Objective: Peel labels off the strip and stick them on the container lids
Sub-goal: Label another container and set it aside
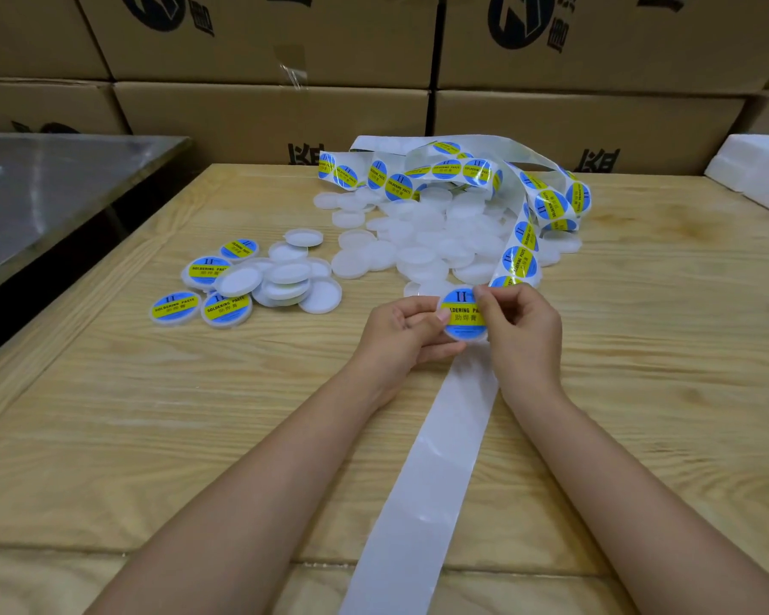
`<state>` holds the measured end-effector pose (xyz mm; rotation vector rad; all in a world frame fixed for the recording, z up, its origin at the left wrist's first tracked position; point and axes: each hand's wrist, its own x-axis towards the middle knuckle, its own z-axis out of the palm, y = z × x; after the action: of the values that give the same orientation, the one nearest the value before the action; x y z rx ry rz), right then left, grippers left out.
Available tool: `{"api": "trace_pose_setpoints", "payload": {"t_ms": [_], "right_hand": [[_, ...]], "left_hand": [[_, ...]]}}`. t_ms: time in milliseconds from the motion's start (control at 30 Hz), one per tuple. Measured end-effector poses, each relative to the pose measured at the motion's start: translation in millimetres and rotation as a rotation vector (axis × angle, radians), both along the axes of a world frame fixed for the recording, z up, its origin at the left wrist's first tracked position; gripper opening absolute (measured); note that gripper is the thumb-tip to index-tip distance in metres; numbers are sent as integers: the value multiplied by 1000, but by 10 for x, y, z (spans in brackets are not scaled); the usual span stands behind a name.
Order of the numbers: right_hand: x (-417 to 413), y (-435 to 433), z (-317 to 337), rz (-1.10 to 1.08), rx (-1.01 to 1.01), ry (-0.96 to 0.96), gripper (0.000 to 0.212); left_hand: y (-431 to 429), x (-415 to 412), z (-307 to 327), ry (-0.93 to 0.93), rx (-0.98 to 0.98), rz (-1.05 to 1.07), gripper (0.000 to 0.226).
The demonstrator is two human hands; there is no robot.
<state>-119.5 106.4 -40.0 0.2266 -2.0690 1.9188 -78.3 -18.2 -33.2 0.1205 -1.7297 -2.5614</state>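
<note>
My left hand (407, 332) holds a white round lid just above the table, its fingers curled under it. A blue and yellow round label (461, 315) covers the lid's top face. My right hand (522, 326) pinches the label's right edge between thumb and fingers. The white backing strip (431, 459) runs from under my hands toward me, bare of labels. Its far part (520, 259) carries several labels and coils over a heap of plain white lids (422, 241).
At the left lies a smaller pile of lids (258, 281), a few with labels facing up. The wooden table (196, 415) meets a metal surface (54, 193) on the left. Cardboard boxes (271, 113) stand stacked behind, white foam (755, 170) at the right.
</note>
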Motion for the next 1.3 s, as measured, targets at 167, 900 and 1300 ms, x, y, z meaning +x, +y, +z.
{"api": "trace_pose_setpoints", "payload": {"t_ms": [167, 900, 1300], "right_hand": [[-5, -18, -21, -20, -29, -57, 21], [7, 99, 127, 350, -138, -29, 12], [-56, 110, 78, 257, -95, -177, 15]], "left_hand": [[37, 16, -3, 54, -69, 14, 8], [-89, 10, 42, 18, 68, 59, 15], [-287, -15, -22, 232, -710, 564, 8]]}}
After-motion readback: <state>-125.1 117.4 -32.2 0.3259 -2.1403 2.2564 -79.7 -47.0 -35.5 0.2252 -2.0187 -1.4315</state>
